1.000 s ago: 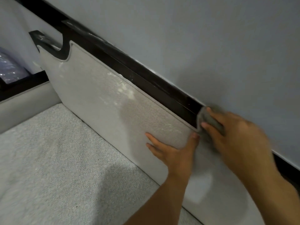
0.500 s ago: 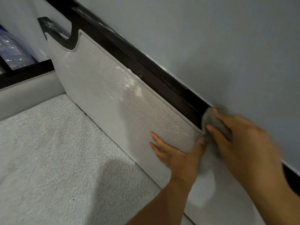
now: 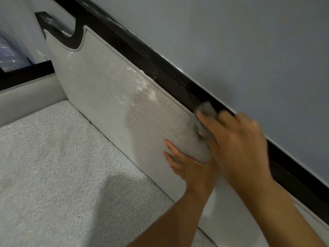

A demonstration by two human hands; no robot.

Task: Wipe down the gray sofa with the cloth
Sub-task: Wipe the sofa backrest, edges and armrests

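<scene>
Far left: a bluish glossy plastic-wrapped object, apart from the job. Lower left to centre: the gray textured-fabric sofa, flat seat and upright padded back panel. White dusty smears lie near the panel's top edge, unwiped by my judgement. Centre right: my left hand presses flat on the panel, fingers straight. Just above it, my right hand curls over the small soft gray cloth, bunched against the dark wooden rail. I judge the cloth light and limp, best held wadded under the fingertips; the nubby fabric will drag. Rail and left hand bound the stroke.
</scene>
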